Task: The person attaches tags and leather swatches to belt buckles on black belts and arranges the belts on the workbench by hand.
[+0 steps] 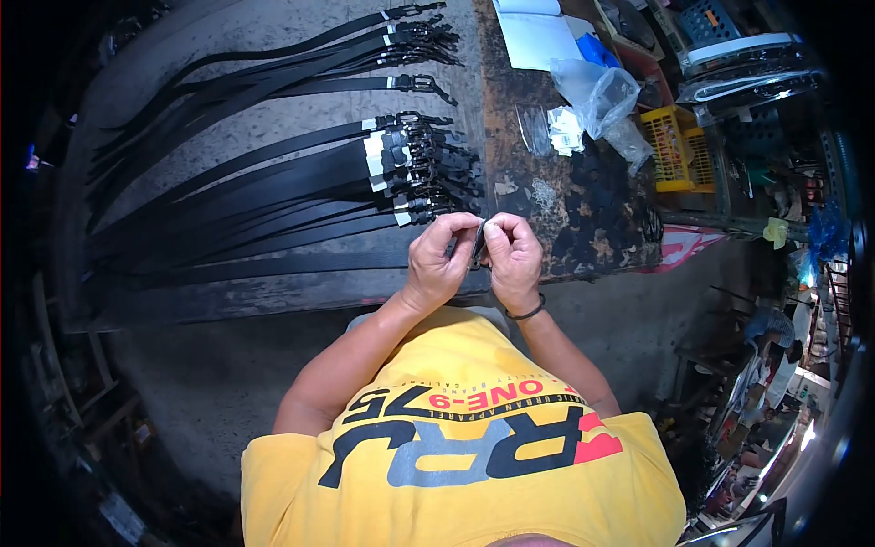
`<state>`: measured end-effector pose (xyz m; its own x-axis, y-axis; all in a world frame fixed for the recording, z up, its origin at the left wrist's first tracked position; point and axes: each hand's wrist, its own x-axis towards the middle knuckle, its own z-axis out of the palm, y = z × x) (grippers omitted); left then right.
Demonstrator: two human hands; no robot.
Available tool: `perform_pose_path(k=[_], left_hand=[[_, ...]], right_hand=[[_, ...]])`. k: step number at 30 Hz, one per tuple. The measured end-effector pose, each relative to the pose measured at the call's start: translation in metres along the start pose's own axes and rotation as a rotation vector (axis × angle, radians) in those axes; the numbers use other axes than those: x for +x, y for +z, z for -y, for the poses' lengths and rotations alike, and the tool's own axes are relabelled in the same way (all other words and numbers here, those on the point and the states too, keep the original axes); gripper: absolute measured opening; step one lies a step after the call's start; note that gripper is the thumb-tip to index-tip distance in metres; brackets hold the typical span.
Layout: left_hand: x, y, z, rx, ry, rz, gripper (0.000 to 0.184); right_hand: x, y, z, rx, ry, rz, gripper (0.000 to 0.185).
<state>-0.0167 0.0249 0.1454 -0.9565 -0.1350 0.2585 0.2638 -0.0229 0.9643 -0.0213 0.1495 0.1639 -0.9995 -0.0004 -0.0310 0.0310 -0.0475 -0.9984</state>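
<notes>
My left hand (439, 259) and my right hand (512, 259) meet at the table's near edge, fingers pinched together. Between them is a small dark piece, apparently the buckle end of a black belt (301, 263). Its strap runs off to the left from behind my left hand. My fingers hide most of the piece, so its exact shape cannot be made out. Just beyond my hands lies a thick pile of black belts (273, 196), with metal buckles (424, 159) at the right ends and white tags (375, 155) near them. Farther back is a second bunch of belts (264, 68).
The dark worn table (583, 219) carries clear plastic bags (597, 96), small white labels (565, 129) and white paper (538, 36) on its right part. A yellow plastic basket (667, 150) stands past its right edge. Cluttered shelving lines the far right.
</notes>
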Motion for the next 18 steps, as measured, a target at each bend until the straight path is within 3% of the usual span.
perform_pose_path(k=[2, 4, 8, 18], left_hand=[[0.003, -0.001, 0.000, 0.055, 0.056, 0.011, 0.024], [0.009, -0.005, 0.003, 0.168, 0.260, 0.062, 0.026], [0.020, -0.011, -0.003, 0.316, 0.472, 0.118, 0.026], [0.034, -0.014, -0.016, 0.366, 0.535, 0.180, 0.027]], right_hand=[[-0.001, -0.004, -0.005, -0.033, -0.011, -0.015, 0.009], [0.002, -0.007, -0.011, -0.175, -0.052, -0.042, 0.006], [0.005, -0.011, -0.016, -0.228, -0.051, -0.051, 0.006], [0.013, -0.006, 0.004, -0.164, -0.027, 0.035, 0.010]])
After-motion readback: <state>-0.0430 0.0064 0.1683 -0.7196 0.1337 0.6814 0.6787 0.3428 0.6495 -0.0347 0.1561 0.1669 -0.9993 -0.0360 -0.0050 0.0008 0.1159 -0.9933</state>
